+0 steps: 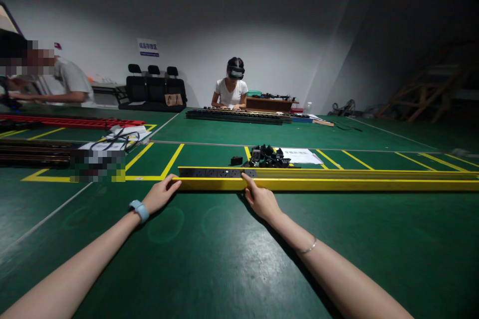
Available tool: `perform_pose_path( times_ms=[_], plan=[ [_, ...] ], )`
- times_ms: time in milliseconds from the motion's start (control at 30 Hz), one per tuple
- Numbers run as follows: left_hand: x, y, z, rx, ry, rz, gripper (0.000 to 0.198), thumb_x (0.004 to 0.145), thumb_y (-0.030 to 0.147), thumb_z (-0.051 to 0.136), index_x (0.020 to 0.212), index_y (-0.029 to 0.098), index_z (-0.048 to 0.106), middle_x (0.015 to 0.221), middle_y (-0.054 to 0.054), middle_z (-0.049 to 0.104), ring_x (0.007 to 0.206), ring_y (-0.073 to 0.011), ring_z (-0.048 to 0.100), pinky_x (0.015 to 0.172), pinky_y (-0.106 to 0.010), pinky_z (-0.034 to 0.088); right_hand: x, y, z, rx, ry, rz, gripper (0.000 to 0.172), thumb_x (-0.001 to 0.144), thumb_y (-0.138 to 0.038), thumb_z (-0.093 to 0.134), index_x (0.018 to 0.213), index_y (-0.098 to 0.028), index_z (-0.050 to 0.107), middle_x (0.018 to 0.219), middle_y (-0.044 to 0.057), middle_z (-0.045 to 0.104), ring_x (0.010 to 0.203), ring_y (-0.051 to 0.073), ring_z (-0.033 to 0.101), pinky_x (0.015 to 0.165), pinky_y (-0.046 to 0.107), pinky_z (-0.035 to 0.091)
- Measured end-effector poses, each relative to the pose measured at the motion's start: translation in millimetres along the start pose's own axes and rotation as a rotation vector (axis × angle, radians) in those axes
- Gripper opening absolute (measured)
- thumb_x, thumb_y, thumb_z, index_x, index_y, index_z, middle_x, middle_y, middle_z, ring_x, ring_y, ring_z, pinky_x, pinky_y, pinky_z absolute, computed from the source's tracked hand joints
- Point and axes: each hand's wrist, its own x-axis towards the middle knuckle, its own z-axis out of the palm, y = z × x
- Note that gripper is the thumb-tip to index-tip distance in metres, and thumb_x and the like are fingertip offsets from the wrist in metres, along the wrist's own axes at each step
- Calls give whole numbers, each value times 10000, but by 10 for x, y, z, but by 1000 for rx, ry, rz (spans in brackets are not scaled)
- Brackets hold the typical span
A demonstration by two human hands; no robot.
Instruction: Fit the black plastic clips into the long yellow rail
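A long yellow channel (337, 185) lies across the green table in front of me, running out of view to the right. In its left part sits a row of black socket modules (213, 173). My left hand (160, 195) is closed on the channel's left end, fingers on top and thumb at the front. Farther right, my right hand (262, 203) is closed at the front wall, its index finger over the edge at the right part of the row. The fingertip's exact contact is too small to tell. Behind the channel lies a pile of black parts (267, 156).
One loose black part (236, 160) and a paper sheet (301, 155) lie near the pile. Dark rails (35, 153) and red rails (71, 121) are at the left. A person (231, 92) sits opposite behind more dark rails (239, 116); another person (73, 82) works at the left.
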Motion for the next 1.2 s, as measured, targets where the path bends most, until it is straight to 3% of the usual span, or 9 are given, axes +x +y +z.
perform_pose_path(
  times_ms=[233,967,1200],
  plan=[
    [13,-41,14,52,-22,2,483,850,605,371,1019,200,572,873,-45,657,807,-224,602,736,-300,439,32,-47,-13,-33,-1,36,475,925,-286,349,1396,-223,332,708,43,693,625,209,660,571,256,389],
    [24,-71,11,125,-30,-4,483,859,607,354,974,201,591,877,-38,673,817,-220,617,713,-281,438,72,-155,-82,-116,-94,160,438,914,-232,361,1346,-289,323,735,29,691,684,215,670,607,260,394],
    [26,-96,5,93,-47,1,479,868,595,358,1001,196,588,959,-50,668,845,-220,610,733,-289,426,70,-75,-103,-99,-87,213,354,916,-235,356,1267,-265,376,745,43,685,691,224,666,603,264,381]
  ],
)
